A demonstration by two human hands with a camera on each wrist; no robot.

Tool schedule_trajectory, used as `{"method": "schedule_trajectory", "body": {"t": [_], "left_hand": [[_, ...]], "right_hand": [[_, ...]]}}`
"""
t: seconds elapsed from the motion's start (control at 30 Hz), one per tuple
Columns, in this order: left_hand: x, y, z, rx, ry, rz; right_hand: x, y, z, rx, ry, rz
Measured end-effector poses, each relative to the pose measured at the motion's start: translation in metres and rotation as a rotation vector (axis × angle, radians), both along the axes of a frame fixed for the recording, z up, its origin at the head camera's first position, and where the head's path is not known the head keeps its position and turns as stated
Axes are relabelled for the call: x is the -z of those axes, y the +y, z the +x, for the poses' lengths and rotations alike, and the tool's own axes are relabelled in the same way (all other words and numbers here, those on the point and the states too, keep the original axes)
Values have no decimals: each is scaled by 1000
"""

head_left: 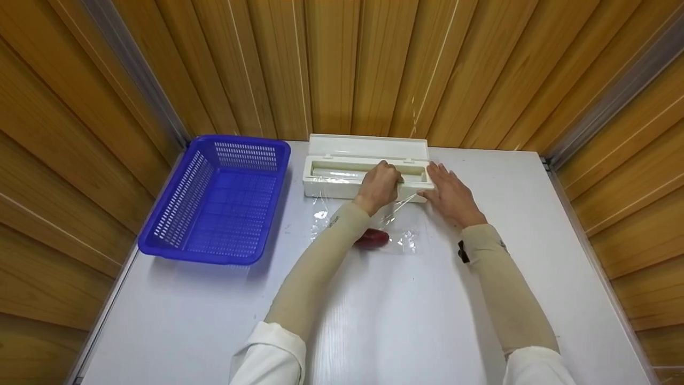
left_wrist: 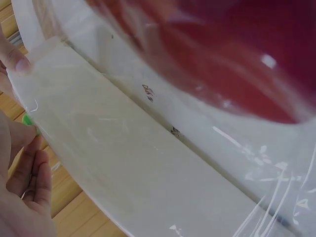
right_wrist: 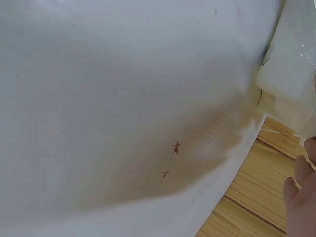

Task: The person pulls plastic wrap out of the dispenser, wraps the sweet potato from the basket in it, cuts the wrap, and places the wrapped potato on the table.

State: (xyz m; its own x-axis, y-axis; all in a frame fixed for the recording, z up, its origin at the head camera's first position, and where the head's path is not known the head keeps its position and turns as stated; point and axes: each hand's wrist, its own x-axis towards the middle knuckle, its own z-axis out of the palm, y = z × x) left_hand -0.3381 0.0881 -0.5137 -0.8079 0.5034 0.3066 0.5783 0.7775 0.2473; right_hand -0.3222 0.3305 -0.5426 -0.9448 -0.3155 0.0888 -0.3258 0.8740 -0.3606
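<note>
1. Marks on the tan sleeves (head_left: 505, 289) are too small to read; no brand or label is legible.
2. The red item (head_left: 372, 239) lies mid-bench (head_left: 395, 331), partly behind the left sleeve. Clear film (head_left: 409, 243) reaches it from the box; how fully it wraps the item, I cannot tell.
3. A blue basket (head_left: 214, 260) stands along the bench's left edge, toward the back-left corner.
4. The right hand (head_left: 453, 198), fingers extended, rests against the box's right end, thumb on the film, apparently steadying both.
5. The left hand (head_left: 380, 184) pinches a green tab (left_wrist: 26, 119), fingers curled narrow, at the box's front rim.
6. The white box (head_left: 315, 190) sits near the back edge, its lid (head_left: 368, 146) tipped back, probably to free the roll (head_left: 342, 174).
</note>
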Motion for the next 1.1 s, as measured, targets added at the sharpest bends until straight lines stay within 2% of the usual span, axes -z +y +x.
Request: {"method": "schedule_trajectory", "body": {"t": [0.37,0.83,1.1], "left_hand": [[1,-15,2,-11,-28,47],[2,-27,1,-18,-9,47],[0,-35,0,-12,-24,54]], "right_hand": [[-1,1,1,-30,24,22],[-3,0,0,-30,-12,38],[-4,1,-1,-10,-31,31]]}}
